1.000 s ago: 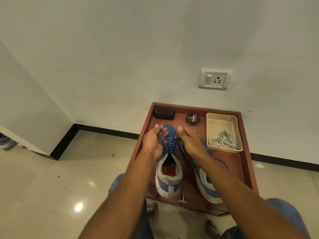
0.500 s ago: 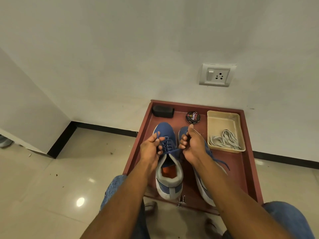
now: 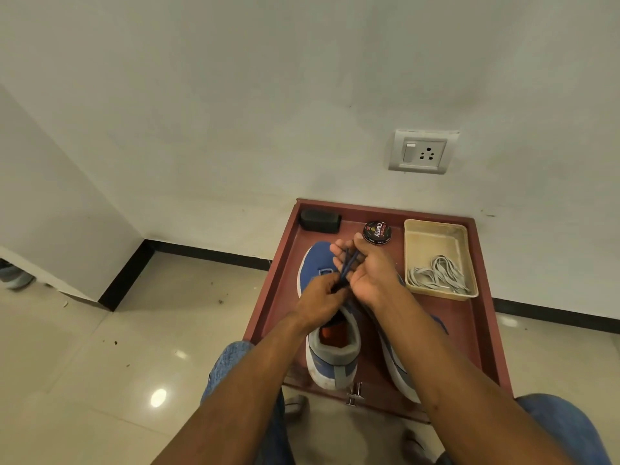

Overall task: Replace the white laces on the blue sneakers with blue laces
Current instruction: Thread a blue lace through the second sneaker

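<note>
Hands (image 3: 349, 280) on blue lace (image 3: 345, 268)

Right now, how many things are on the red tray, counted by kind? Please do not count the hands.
Blue sneakers: 2
Blue lace held in both hands: 1
Beige tray holding a bundle of white laces: 1
White lace bundle: 1
Round polish tin: 1
Black block: 1
Total: 7
</note>
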